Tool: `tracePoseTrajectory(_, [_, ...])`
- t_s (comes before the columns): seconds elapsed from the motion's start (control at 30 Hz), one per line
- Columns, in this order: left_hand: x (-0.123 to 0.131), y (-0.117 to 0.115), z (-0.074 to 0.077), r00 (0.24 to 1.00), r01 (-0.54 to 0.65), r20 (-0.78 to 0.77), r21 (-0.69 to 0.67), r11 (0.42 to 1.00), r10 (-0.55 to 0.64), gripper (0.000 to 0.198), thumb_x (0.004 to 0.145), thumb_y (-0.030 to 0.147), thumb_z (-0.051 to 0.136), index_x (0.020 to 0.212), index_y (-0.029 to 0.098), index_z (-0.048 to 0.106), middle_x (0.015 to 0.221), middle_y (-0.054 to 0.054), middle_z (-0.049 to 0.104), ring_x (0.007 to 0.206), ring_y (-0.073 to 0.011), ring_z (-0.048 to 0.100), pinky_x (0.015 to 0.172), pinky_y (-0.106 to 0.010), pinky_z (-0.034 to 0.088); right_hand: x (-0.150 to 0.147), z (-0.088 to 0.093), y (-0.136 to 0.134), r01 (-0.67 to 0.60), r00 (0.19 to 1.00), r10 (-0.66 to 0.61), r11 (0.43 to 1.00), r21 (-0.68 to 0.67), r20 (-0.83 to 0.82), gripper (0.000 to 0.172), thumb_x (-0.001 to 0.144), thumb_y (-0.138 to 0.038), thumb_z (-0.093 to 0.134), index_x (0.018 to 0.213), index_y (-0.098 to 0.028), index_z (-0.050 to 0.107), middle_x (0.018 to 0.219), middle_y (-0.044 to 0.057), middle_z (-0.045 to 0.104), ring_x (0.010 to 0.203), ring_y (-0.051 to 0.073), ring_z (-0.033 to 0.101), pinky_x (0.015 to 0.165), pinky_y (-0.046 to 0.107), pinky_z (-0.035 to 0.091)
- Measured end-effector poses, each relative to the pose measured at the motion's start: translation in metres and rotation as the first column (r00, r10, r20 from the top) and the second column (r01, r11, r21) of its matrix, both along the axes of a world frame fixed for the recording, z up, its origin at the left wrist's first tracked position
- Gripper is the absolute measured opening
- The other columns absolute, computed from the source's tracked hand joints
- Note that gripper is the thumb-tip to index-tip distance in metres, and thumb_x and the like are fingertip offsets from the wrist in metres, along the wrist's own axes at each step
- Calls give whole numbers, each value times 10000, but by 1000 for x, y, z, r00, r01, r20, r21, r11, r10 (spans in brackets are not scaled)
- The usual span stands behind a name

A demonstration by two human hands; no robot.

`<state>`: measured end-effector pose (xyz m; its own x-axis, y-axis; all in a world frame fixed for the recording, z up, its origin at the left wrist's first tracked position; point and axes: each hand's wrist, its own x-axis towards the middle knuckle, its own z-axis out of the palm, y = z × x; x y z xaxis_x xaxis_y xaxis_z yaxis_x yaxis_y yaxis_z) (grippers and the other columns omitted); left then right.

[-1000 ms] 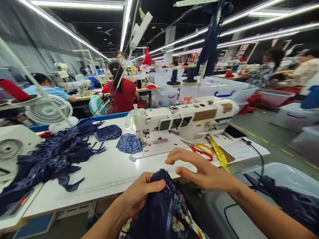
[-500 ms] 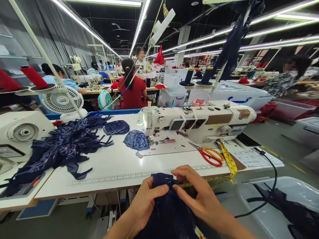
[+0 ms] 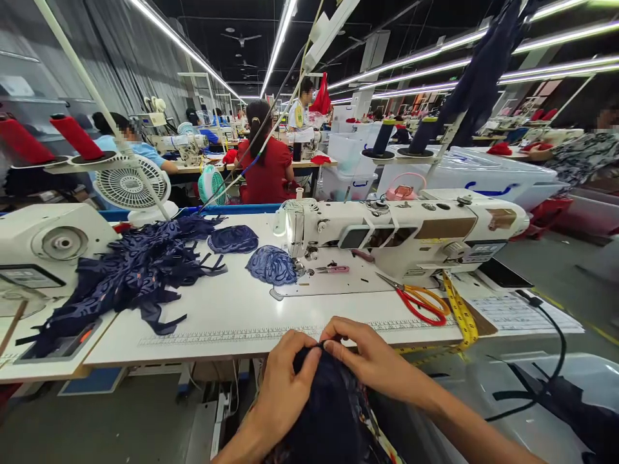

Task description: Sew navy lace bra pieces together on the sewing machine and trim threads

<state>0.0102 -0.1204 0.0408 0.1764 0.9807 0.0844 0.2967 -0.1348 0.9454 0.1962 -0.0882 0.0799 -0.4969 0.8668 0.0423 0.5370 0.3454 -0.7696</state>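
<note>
Navy fabric [image 3: 329,406] hangs from my two hands in front of the table edge, its lower part running out of the picture. My left hand [image 3: 290,370] is closed, with thumb and fingers pinching the upper edge of the cloth. Beside it my right hand [image 3: 360,351] pinches the same edge, the fingertips of both hands almost touching. Beyond them stands a white sewing machine [image 3: 401,225]. A blue lace cup piece [image 3: 271,265] lies by its needle, and a darker navy piece [image 3: 233,239] rests behind to the left.
A heap of navy strappy pieces [image 3: 140,267] covers the table's left. Pink thread snips [image 3: 333,269], red-and-orange scissors [image 3: 420,303] and a yellow tape measure [image 3: 460,316] lie near the machine. A clear bin [image 3: 488,412] with dark fabric stands low right. Co-workers sit farther back.
My hands have come closer together, and the right hand now pinches the fabric edge right beside the left. The view has shifted slightly, so the table appears further right.
</note>
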Motion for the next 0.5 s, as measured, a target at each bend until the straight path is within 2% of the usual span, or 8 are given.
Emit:
tracePoseTrajectory(0.1, [-2,6,-6,977,-8,205,-254,967,62,279,885,459,571,866,195,659,777,3,589,729,-154,526,702,-246,417,12,-10,19,61,998,-62,996,65,13,217,970,-341,436,887,-208,586,839,7,631,776,152,563,708,266,436])
tracePoseTrajectory(0.2, [-4,9,-10,918,47,370,-450,892,139,368,815,547,640,868,183,650,714,23,540,636,-120,474,602,-215,389,33,-29,42,184,956,-246,927,328,159,209,960,-305,414,920,-214,598,857,25,644,752,161,578,685,281,448])
tracePoseTrajectory(0.27, [-3,13,-9,895,73,420,-468,881,149,386,783,554,678,845,174,650,711,22,532,639,-113,467,594,-202,383,45,-42,58,224,904,-360,858,462,231,210,944,-272,416,936,-211,616,890,47,651,775,180,592,692,301,461])
tracePoseTrajectory(0.33, [-2,19,-8,886,65,437,-442,895,152,385,770,544,700,819,165,650,719,15,536,658,-112,470,604,-194,387,51,-51,73,248,866,-430,812,528,255,228,939,-242,417,985,-202,637,963,75,653,872,210,599,753,328,473])
tracePoseTrajectory(0.43, [-1,29,-7,873,46,456,-431,901,174,390,748,533,728,800,158,637,698,18,525,639,-103,458,578,-182,372,48,-56,98,224,835,-465,775,591,294,283,947,-196,415,1102,-203,651,1112,96,636,1043,240,560,888,362,450])
tracePoseTrajectory(0.5, [-2,34,-7,857,53,477,-458,887,196,396,728,528,746,809,157,633,684,26,519,604,-90,444,549,-176,357,42,-57,116,172,819,-456,774,609,349,289,940,-182,448,1134,-221,659,1172,89,626,1089,251,542,928,379,432])
